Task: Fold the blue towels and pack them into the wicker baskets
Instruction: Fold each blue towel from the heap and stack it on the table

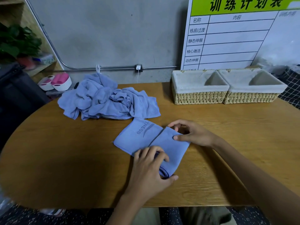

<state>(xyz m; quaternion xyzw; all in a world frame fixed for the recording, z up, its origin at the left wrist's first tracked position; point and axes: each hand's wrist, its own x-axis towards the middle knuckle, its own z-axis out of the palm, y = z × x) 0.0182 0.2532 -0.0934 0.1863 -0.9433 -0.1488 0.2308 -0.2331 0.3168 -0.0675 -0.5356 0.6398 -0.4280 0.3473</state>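
Near table edge – folded towel (146,138) long axis diagonal, far-left to near-right | both hands pinch it

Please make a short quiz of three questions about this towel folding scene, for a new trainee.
1. True or false: both wicker baskets already hold folded towels.
2. Multiple choice: where does the pile of unfolded towels lie? A) inside the left basket B) on the wooden table, beyond the towel being folded C) on the floor
3. Fill in: the right hand and the left hand both grip the ____.

Key
1. False: only their white liners show inside.
2. B
3. partly folded towel, the right hand at its far end, the left at its near folded end.
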